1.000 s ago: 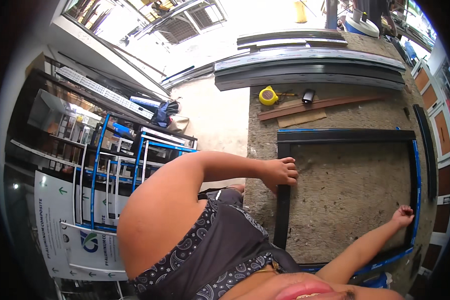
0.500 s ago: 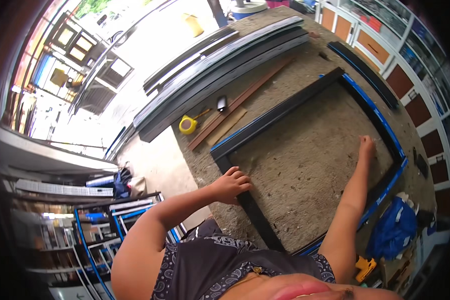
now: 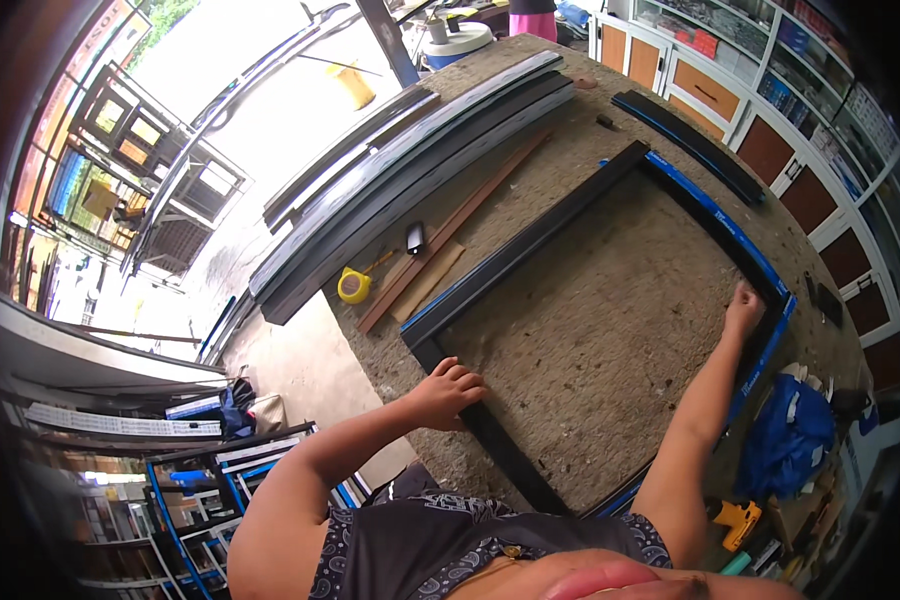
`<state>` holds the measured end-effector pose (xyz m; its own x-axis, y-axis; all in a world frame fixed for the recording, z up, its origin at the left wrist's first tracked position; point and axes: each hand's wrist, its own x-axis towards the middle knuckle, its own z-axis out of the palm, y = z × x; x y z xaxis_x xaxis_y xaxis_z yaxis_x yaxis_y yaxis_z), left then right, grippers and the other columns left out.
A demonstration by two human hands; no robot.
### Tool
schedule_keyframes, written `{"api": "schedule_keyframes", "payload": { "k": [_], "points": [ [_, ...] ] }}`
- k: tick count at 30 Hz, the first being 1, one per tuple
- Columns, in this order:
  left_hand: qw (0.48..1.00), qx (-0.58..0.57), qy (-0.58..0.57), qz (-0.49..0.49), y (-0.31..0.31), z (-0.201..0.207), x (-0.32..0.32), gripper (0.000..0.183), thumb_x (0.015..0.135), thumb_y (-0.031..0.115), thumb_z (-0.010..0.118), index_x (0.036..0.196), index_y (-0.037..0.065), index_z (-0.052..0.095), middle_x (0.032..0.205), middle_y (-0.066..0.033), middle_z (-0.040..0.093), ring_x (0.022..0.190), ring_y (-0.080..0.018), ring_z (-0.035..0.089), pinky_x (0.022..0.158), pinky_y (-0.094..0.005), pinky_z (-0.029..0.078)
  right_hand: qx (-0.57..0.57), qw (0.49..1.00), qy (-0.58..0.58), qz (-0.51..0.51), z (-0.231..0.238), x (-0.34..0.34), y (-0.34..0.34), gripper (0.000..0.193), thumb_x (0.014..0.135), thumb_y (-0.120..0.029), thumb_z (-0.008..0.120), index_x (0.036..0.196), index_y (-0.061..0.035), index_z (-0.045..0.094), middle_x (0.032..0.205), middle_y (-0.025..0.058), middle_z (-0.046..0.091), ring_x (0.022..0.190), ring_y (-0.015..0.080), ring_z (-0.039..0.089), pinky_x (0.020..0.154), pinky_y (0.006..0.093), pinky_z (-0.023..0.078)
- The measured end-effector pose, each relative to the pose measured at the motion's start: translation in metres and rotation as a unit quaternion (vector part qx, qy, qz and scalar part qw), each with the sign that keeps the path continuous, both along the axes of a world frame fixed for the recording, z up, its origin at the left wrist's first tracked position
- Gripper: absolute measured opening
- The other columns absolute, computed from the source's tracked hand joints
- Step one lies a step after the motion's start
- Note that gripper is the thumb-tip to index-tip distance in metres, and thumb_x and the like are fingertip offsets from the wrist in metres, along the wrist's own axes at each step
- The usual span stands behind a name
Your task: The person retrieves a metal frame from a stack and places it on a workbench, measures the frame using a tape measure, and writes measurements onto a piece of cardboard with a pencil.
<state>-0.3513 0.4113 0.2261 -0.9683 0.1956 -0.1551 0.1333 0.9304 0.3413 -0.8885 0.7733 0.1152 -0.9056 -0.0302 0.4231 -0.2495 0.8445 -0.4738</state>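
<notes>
A black rectangular window or door frame (image 3: 530, 238) with blue protective film along its edges lies flat on a rough concrete worktop. My left hand (image 3: 448, 392) is on the frame's left bar, just below its far-left corner, the fingers curled over the bar and the thumb side hidden. Inside the frame's right corner is my right hand (image 3: 743, 310), its fingers closed and pressed together close to the filmed bar. Whatever those fingers may hold is too small or hidden to make out.
Beyond the frame lie a yellow tape measure (image 3: 353, 285), a phone-like black object (image 3: 415, 238), a brown strip (image 3: 460, 228) and stacked grey profiles (image 3: 410, 165). A black profile (image 3: 688, 146) rests at far right. Nearer right are blue cloth (image 3: 788, 440) and a yellow-orange tool (image 3: 738, 522).
The view has shifted slightly. My right hand has moved closer to the frame's right corner. My left hand stays on the left bar.
</notes>
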Motion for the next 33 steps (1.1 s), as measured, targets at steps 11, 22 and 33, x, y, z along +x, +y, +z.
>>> {"api": "schedule_keyframes", "payload": {
  "k": [11, 22, 33],
  "points": [
    [1.000, -0.003, 0.013, -0.006, 0.002, 0.000, 0.001, 0.077, 0.056, 0.033, 0.085, 0.125, 0.017, 0.054, 0.124, -0.0049, 0.054, 0.122, -0.0291, 0.047, 0.110, -0.0545, 0.026, 0.027, 0.990, -0.103, -0.093, 0.001, 0.035, -0.005, 0.026, 0.090, -0.028, 0.067, 0.098, -0.0033, 0.070, 0.094, 0.0174, 0.070, 0.087, 0.0345, 0.067, 0.073, 0.0413, 0.051],
    [1.000, -0.010, 0.025, -0.010, 0.001, -0.003, 0.005, 0.079, 0.057, 0.035, 0.085, 0.126, 0.016, 0.053, 0.124, -0.0057, 0.054, 0.121, -0.0297, 0.047, 0.110, -0.0534, 0.026, 0.047, 0.985, -0.154, -0.060, 0.027, 0.055, 0.007, 0.027, 0.090, -0.029, 0.066, 0.095, -0.0024, 0.064, 0.093, 0.0192, 0.069, 0.088, 0.0373, 0.065, 0.072, 0.0433, 0.051],
    [1.000, -0.007, 0.026, -0.010, 0.002, 0.000, 0.006, 0.078, 0.057, 0.035, 0.085, 0.126, 0.017, 0.053, 0.123, -0.0055, 0.054, 0.120, -0.0301, 0.048, 0.110, -0.0533, 0.026, 0.130, 0.984, -0.108, -0.050, -0.008, 0.029, 0.022, 0.038, 0.094, -0.037, 0.060, 0.097, 0.0008, 0.062, 0.093, 0.0246, 0.066, 0.091, 0.0427, 0.064, 0.078, 0.0486, 0.051]
  ]
}}
